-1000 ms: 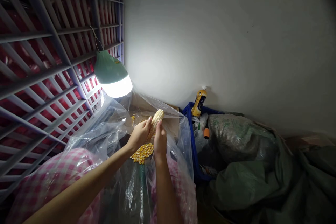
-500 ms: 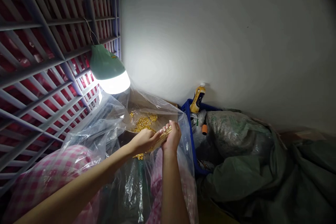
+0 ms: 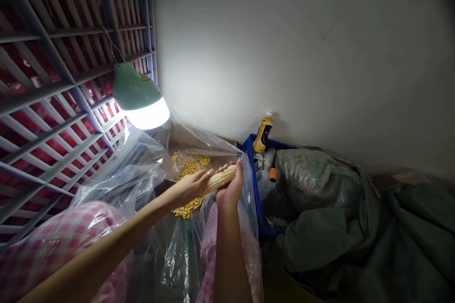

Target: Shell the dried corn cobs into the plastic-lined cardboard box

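Observation:
A pale corn cob [image 3: 220, 179] lies slanted between my hands, its surface looking mostly stripped. My right hand [image 3: 231, 190] cradles the upper end from below, thumb up along its side and fingers curled round the back. My left hand [image 3: 192, 186] grips the lower left end, with its fingertips on the cob. Beneath the hands, loose yellow corn kernels [image 3: 190, 166] are spread inside a large clear plastic bag [image 3: 149, 151]. The left fingers are partly hidden behind that hand.
A lit green lamp [image 3: 137, 90] hangs from a slatted plastic crate [image 3: 74, 78] at left. Pink checked cloth [image 3: 71, 241] shows by my arms. At right, a blue basket [image 3: 254, 184] holds a yellow bottle [image 3: 263, 133] and a stuffed sack [image 3: 316, 180], beside dark green fabric [image 3: 327, 241].
My right hand has opened its hold and turned palm up, so more of the cob shows. The hands remain over the kernels. The whole view has shifted slightly.

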`<control>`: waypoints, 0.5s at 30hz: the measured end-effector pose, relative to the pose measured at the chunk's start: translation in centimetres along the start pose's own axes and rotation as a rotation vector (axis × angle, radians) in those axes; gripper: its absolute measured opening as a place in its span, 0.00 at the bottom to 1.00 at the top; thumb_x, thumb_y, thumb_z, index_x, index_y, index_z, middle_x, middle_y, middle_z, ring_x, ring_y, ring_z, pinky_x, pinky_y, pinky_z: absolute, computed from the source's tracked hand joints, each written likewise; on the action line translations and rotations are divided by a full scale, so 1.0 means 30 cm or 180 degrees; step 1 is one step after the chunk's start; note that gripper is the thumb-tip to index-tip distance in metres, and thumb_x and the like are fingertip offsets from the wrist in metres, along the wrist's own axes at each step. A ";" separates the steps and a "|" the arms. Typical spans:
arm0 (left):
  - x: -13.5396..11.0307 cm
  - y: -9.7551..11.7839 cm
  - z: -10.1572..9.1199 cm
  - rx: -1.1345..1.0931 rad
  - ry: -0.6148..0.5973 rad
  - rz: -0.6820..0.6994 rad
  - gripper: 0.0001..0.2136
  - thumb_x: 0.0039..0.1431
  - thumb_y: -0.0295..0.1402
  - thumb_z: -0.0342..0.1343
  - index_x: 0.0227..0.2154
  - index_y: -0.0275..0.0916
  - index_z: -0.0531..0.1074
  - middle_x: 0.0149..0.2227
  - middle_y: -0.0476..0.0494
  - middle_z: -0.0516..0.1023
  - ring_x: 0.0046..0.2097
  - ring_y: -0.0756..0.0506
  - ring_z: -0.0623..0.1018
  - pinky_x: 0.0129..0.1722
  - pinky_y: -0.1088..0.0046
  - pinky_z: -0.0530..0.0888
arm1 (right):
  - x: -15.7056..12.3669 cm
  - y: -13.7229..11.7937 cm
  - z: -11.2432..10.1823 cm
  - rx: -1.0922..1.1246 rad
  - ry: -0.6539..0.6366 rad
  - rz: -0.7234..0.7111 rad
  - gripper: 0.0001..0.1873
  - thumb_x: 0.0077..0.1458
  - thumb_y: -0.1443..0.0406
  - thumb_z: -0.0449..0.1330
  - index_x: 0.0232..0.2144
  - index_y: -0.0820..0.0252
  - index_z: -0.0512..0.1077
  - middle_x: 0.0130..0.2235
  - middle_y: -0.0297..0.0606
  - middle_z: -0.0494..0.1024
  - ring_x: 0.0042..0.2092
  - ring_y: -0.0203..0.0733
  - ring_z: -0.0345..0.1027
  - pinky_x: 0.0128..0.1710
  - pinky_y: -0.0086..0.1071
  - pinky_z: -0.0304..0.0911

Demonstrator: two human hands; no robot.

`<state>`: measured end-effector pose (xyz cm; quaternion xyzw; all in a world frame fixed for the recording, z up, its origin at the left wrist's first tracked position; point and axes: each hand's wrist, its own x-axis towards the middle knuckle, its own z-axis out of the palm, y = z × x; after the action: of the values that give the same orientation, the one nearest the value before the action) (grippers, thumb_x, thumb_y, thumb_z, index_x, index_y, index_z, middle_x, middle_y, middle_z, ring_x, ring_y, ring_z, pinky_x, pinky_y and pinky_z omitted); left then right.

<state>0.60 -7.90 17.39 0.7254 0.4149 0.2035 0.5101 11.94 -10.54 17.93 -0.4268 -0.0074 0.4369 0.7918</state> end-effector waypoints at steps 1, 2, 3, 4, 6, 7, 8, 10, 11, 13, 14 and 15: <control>-0.011 0.009 0.012 -0.0045 -0.0050 0.0002 0.17 0.52 0.49 0.45 0.25 0.40 0.69 0.23 0.47 0.72 0.25 0.48 0.70 0.25 0.76 0.62 | -0.004 -0.002 0.003 0.0052 -0.0003 0.0048 0.14 0.48 0.53 0.53 0.28 0.57 0.61 0.22 0.26 0.64 0.22 0.31 0.61 0.29 0.30 0.63; -0.017 0.013 0.021 -0.0082 -0.0045 -0.0052 0.17 0.49 0.50 0.48 0.23 0.40 0.68 0.20 0.50 0.69 0.23 0.49 0.68 0.22 0.77 0.60 | -0.007 -0.005 0.004 0.0103 -0.0023 0.0132 0.15 0.49 0.52 0.51 0.30 0.57 0.63 0.24 0.29 0.67 0.25 0.32 0.64 0.33 0.32 0.64; -0.020 0.015 0.027 -0.0161 -0.0053 -0.0153 0.18 0.47 0.51 0.49 0.23 0.40 0.66 0.19 0.51 0.67 0.21 0.50 0.66 0.20 0.77 0.59 | -0.009 -0.006 0.004 0.0143 -0.0082 0.0226 0.17 0.50 0.51 0.49 0.32 0.57 0.65 0.27 0.31 0.70 0.28 0.34 0.67 0.36 0.34 0.65; -0.019 0.014 0.029 -0.0338 -0.0100 -0.0314 0.19 0.47 0.53 0.49 0.22 0.39 0.65 0.17 0.52 0.65 0.19 0.51 0.64 0.18 0.78 0.57 | -0.011 -0.008 0.003 0.0165 -0.0201 0.0313 0.19 0.50 0.50 0.48 0.34 0.57 0.66 0.30 0.34 0.72 0.32 0.37 0.69 0.40 0.36 0.64; -0.010 0.012 0.022 -0.0972 -0.0367 -0.0711 0.23 0.47 0.56 0.45 0.22 0.38 0.65 0.16 0.53 0.63 0.16 0.53 0.61 0.15 0.78 0.56 | -0.013 -0.010 -0.002 0.0154 -0.0587 0.0410 0.23 0.51 0.49 0.46 0.38 0.57 0.68 0.36 0.39 0.75 0.40 0.40 0.69 0.46 0.39 0.61; -0.004 0.011 0.015 -0.1341 -0.0536 -0.0894 0.25 0.48 0.58 0.42 0.22 0.38 0.65 0.16 0.53 0.63 0.15 0.53 0.61 0.14 0.78 0.56 | -0.014 -0.012 -0.006 0.0152 -0.0803 0.0419 0.25 0.51 0.48 0.45 0.40 0.57 0.68 0.39 0.40 0.75 0.44 0.42 0.68 0.47 0.41 0.60; 0.001 0.012 0.007 -0.1673 -0.0685 -0.1049 0.26 0.48 0.59 0.41 0.22 0.37 0.65 0.16 0.52 0.63 0.14 0.53 0.60 0.13 0.78 0.56 | -0.015 -0.013 -0.009 0.0171 -0.0999 0.0412 0.26 0.51 0.48 0.45 0.42 0.56 0.68 0.41 0.40 0.75 0.46 0.42 0.67 0.49 0.42 0.58; 0.008 0.014 -0.008 -0.2148 -0.0855 -0.1243 0.27 0.48 0.59 0.40 0.23 0.37 0.66 0.15 0.52 0.64 0.13 0.54 0.60 0.12 0.79 0.55 | -0.018 -0.015 -0.013 0.0250 -0.1269 0.0403 0.27 0.52 0.48 0.44 0.45 0.54 0.67 0.46 0.40 0.73 0.49 0.42 0.65 0.50 0.42 0.56; 0.010 0.015 -0.015 -0.2277 -0.0892 -0.1297 0.27 0.49 0.58 0.40 0.23 0.37 0.67 0.15 0.52 0.65 0.13 0.54 0.60 0.12 0.80 0.55 | -0.020 -0.016 -0.014 0.0277 -0.1345 0.0411 0.27 0.52 0.48 0.44 0.46 0.54 0.67 0.47 0.40 0.72 0.50 0.42 0.64 0.51 0.42 0.56; 0.012 0.018 -0.024 -0.2402 -0.0949 -0.1330 0.27 0.51 0.57 0.39 0.23 0.36 0.67 0.14 0.50 0.66 0.13 0.54 0.61 0.11 0.80 0.56 | -0.023 -0.018 -0.014 0.0267 -0.1432 0.0437 0.26 0.54 0.49 0.43 0.48 0.54 0.66 0.50 0.40 0.70 0.51 0.42 0.64 0.50 0.42 0.56; 0.013 0.021 -0.027 -0.2430 -0.0959 -0.1350 0.27 0.52 0.56 0.38 0.22 0.35 0.67 0.14 0.48 0.67 0.13 0.53 0.63 0.11 0.80 0.58 | -0.024 -0.018 -0.013 0.0249 -0.1465 0.0452 0.26 0.54 0.50 0.42 0.49 0.54 0.66 0.51 0.41 0.70 0.51 0.42 0.63 0.50 0.42 0.57; 0.014 0.023 -0.029 -0.2455 -0.0954 -0.1390 0.27 0.54 0.54 0.36 0.22 0.34 0.67 0.14 0.47 0.68 0.14 0.52 0.65 0.12 0.79 0.60 | -0.025 -0.018 -0.013 0.0242 -0.1500 0.0462 0.26 0.55 0.50 0.42 0.49 0.53 0.65 0.51 0.40 0.69 0.52 0.43 0.63 0.49 0.43 0.57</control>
<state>0.48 -7.16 18.31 0.4000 0.3737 0.1238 0.8277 12.00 -11.47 18.34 -0.2824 -0.1448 0.5800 0.7502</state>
